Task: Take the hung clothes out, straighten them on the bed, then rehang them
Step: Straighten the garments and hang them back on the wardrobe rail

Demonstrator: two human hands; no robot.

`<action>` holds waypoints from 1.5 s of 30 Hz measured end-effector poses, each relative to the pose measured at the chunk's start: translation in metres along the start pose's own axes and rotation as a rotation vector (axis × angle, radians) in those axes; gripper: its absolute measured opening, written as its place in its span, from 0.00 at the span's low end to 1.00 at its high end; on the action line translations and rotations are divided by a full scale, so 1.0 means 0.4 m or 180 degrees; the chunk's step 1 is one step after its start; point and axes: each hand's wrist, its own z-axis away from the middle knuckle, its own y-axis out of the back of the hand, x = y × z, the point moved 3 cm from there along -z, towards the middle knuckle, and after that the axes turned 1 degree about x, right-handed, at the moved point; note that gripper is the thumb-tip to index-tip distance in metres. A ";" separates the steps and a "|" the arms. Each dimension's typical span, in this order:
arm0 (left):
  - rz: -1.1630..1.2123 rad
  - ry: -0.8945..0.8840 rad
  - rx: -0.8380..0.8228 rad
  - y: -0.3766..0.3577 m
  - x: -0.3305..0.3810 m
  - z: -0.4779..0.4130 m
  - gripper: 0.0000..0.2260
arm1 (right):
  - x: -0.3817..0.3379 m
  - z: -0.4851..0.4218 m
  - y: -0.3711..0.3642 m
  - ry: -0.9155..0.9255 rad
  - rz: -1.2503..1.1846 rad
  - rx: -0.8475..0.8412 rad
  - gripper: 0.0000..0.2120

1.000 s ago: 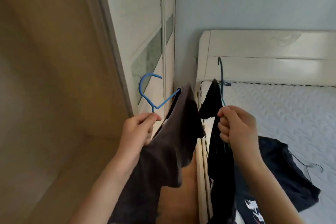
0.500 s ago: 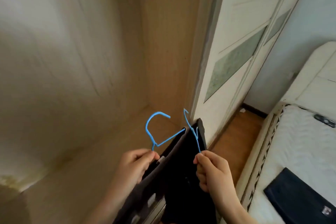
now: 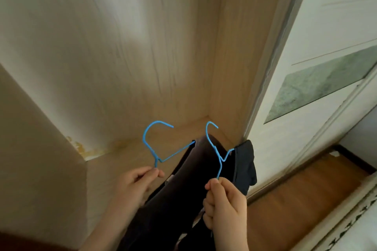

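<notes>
Two blue wire hangers are held up in front of an open wardrobe. My left hand (image 3: 136, 185) pinches the neck of the left hanger (image 3: 157, 144), which carries a dark brown garment (image 3: 179, 195). My right hand (image 3: 225, 208) grips the neck of the right hanger (image 3: 216, 149), which carries a dark navy garment (image 3: 244, 167). Both hooks point up and to the right. The garments hang down between my forearms and overlap low in the frame.
The wardrobe's wooden back wall (image 3: 126, 51), side panel (image 3: 230, 57) and floor shelf (image 3: 114, 167) fill the left and middle. A white sliding door with a green panel (image 3: 318, 87) stands at the right. Brown floor (image 3: 302, 195) and the bed's edge (image 3: 346, 226) lie lower right.
My view has swung from the bed to the wardrobe interior. Both hands have carried the hangers with their garments toward the wardrobe; the hangers now sit side by side.
</notes>
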 end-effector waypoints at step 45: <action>0.1217 -0.1954 -0.0433 -0.113 1.110 -0.563 0.14 | -1.029 -0.532 -0.591 0.2165 -0.0089 -0.0600 0.17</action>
